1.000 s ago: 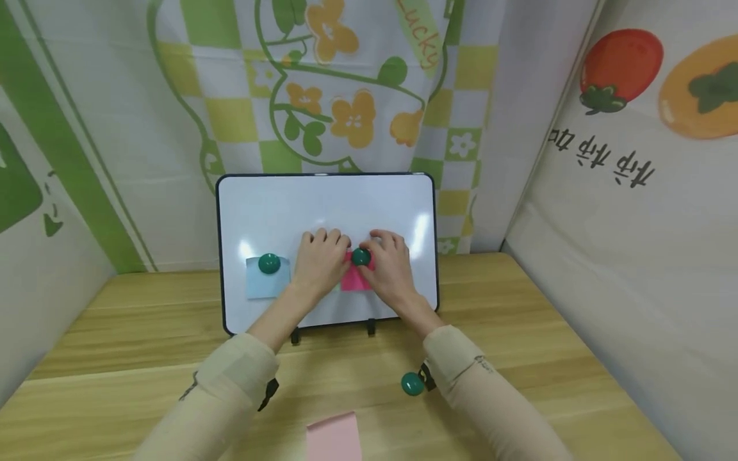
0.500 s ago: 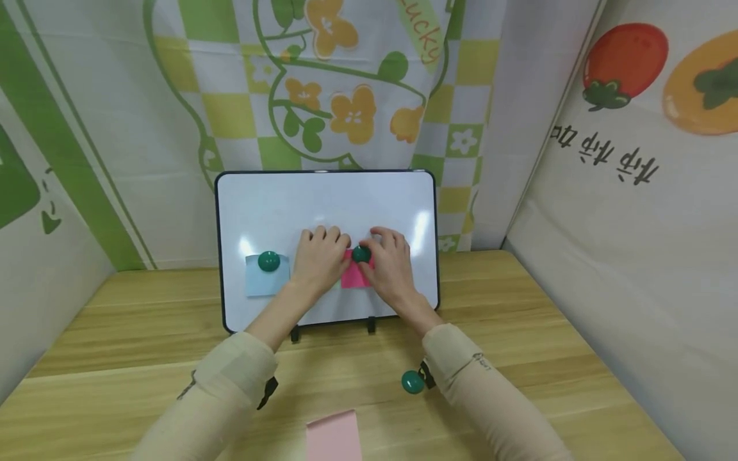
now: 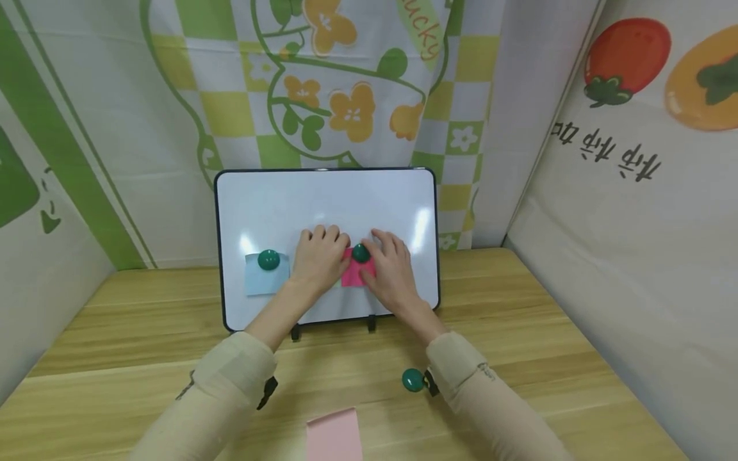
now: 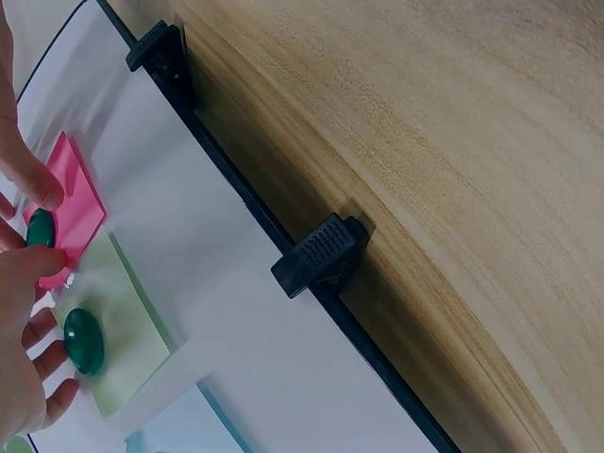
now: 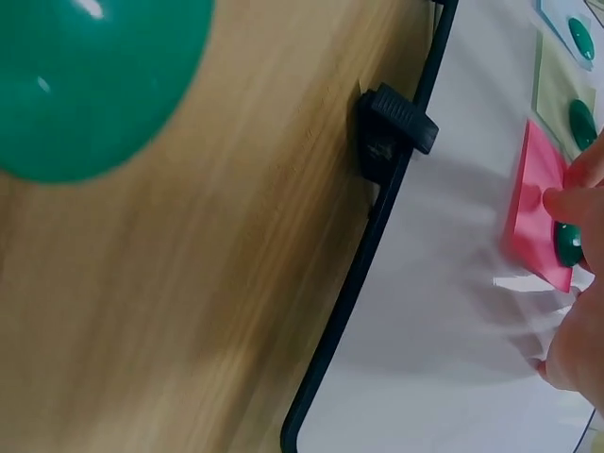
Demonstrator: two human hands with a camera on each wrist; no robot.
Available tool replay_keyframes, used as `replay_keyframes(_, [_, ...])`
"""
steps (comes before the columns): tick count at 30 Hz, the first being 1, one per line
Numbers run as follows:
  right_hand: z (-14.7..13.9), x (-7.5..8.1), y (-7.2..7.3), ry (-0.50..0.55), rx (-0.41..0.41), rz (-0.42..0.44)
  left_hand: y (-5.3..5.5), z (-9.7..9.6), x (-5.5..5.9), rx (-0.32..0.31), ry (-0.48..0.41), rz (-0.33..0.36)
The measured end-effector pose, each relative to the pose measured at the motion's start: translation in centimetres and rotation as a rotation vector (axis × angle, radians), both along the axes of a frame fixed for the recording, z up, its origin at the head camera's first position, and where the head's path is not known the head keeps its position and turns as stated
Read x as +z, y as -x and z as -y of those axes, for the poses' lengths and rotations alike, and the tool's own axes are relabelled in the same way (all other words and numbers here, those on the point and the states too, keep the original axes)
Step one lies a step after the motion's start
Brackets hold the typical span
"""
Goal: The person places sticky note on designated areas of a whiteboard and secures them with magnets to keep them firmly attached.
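Observation:
A bright pink sticky note [image 3: 353,277] lies on the whiteboard [image 3: 323,198] under a green round magnet [image 3: 360,252]. My left hand [image 3: 320,261] is at the note's left edge, its thumb touching the paper and its fingers spread loosely by the board. Around the magnet my right hand [image 3: 393,269] has its thumb and forefinger parted, with the thumb over the note. Mostly behind the left hand in the head view, a pale green note [image 4: 127,326] bears another magnet [image 4: 85,342]. Further left hangs a light blue note [image 3: 266,282] with its own magnet [image 3: 268,260].
Two black clips [image 3: 371,323] support the board's lower edge on the wooden table [image 3: 519,333]. One spare green magnet [image 3: 412,380] lies beside the right wrist. A pale pink note [image 3: 333,435] is at the front edge of the view. Printed curtains [image 3: 352,109] close off the back.
My right thumb and forefinger have loosened from the magnet on the bright pink note, the thumb shifting slightly down. The left hand keeps its place. The head view has tilted slightly.

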State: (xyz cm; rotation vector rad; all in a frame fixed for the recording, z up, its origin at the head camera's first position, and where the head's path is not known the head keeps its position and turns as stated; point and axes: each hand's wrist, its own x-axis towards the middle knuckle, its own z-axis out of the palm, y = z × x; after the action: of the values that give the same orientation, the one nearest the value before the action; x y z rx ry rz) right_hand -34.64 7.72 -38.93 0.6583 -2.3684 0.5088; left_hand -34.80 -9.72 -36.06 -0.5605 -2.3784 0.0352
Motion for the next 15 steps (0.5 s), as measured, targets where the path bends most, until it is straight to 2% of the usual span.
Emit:
replay_keyframes(5, [-0.19,-0.30,-0.24,-0.015,0.014,-0.018,-0.02,0.05,0.14,0.004,-0.012,0.029])
replay_keyframes(15, [-0.52,-1.06,-0.86,-0.055,-0.013,0.029,-0.13,0.42,-0.17,-0.015,-0.034,0.049])
